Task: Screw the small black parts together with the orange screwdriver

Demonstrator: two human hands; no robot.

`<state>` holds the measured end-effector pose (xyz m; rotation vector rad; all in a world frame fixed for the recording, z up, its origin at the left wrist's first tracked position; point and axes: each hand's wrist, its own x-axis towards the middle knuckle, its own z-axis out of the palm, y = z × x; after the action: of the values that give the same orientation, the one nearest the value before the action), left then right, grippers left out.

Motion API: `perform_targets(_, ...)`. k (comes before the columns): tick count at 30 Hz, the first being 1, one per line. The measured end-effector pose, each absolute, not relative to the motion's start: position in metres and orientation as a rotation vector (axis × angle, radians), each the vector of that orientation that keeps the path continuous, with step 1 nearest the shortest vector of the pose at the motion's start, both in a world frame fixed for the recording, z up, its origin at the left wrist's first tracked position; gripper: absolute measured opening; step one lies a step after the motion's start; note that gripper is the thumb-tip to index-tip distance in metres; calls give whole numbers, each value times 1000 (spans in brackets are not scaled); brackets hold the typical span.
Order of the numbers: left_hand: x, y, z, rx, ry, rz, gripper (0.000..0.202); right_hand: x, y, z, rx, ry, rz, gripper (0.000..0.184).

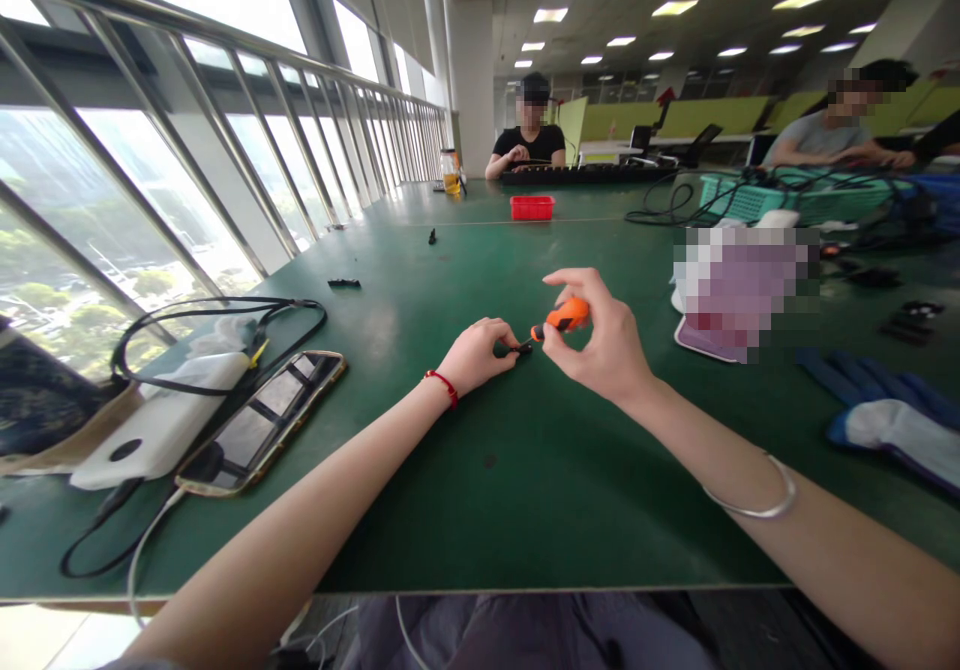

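My right hand (600,335) is closed round the orange and black handle of a screwdriver (568,316), thumb below and fingers curled over it. Its thin shaft points left and down toward my left hand (481,358). There, thumb and fingers pinch a small black part (523,348) against the green table (450,490). The screwdriver's tip meets or nearly meets this part; the exact contact is too small to tell. Most of the part is hidden by my left fingertips.
On the left lie a phone (262,425), a white power bank (161,425) and black cable (217,302). Small black pieces (344,283) and a red tray (532,208) are farther off. To the right are a glove (892,420) and a teal basket (795,195). Two people sit beyond.
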<state>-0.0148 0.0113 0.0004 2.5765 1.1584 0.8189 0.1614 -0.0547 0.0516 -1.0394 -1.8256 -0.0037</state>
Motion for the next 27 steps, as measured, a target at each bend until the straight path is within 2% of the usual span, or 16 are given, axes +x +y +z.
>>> perform_targets(2,-15,11,0,2575,1169,813,3,162,-54,51,-1020,-1803,-30,47)
perform_targets(4,-15,12,-1,2573,1179,819,1,162,-54,51,-1057,-1804,-29,48)
perform_targets(8,-14,14,-3,2568,1168,840,5,161,-56,51,-1075,-1865,11,26)
perform_targets(11,-14,13,-2,2580,1159,833,1,161,-56,51,-1026,-1854,-26,18)
perform_targets(12,-14,13,-1,2584,1161,829,1,161,-55,50,-1002,-1842,-48,19)
perform_targets(16,-14,12,-1,2582,1161,824,3,163,-52,48,-972,-1787,-86,46)
perform_targets(17,-14,12,-1,2578,1160,830,2,163,-52,48,-1008,-1779,-78,47)
perform_targets(21,-14,14,-3,2573,1155,846,2,162,-54,50,-1128,-1809,1,22)
perform_targets(23,-14,14,-3,2579,1151,841,3,162,-55,50,-1098,-1825,12,17)
perform_targets(25,-14,13,-2,2582,1152,834,4,162,-54,49,-1026,-1821,-11,23)
perform_targets(27,-14,12,0,2582,1162,822,4,162,-53,49,-970,-1791,-31,37)
